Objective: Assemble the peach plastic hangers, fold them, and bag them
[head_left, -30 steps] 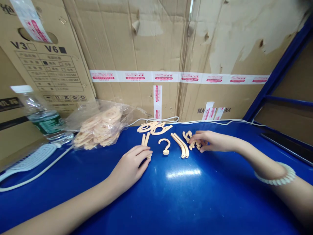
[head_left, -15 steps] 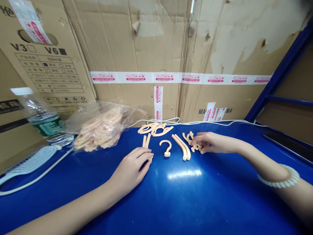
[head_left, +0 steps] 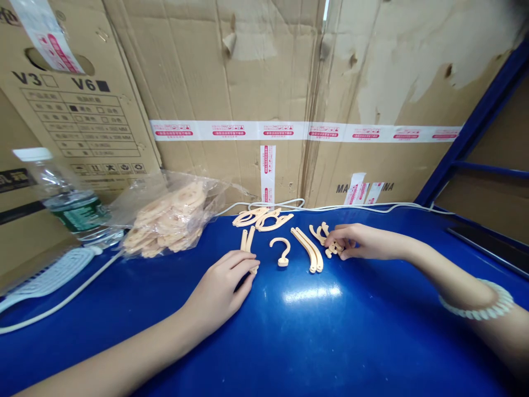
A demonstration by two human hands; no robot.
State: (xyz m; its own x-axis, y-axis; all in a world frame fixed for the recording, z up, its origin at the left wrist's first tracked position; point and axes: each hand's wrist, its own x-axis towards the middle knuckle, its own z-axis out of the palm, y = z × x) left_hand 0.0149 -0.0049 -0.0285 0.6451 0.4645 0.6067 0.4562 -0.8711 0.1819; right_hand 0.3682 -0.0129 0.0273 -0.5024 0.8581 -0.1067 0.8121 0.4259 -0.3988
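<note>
On the glossy blue counter [head_left: 322, 347], the left hand [head_left: 223, 278] clasps slim beige plastic strips [head_left: 250, 240]; the right hand [head_left: 356, 241] touches small beige pieces [head_left: 316, 234], grip unclear. Between lies a beige plastic hook [head_left: 283, 262]; beyond, a clear plastic bag [head_left: 138, 193], then brown cardboard [head_left: 273, 77].

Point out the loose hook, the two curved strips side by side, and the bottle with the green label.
Hook [head_left: 283, 262]: head view, on its block-like base.
Curved strips [head_left: 314, 252]: head view, about midway along one strip.
Bottle [head_left: 80, 212]: head view, on its green label.
</note>
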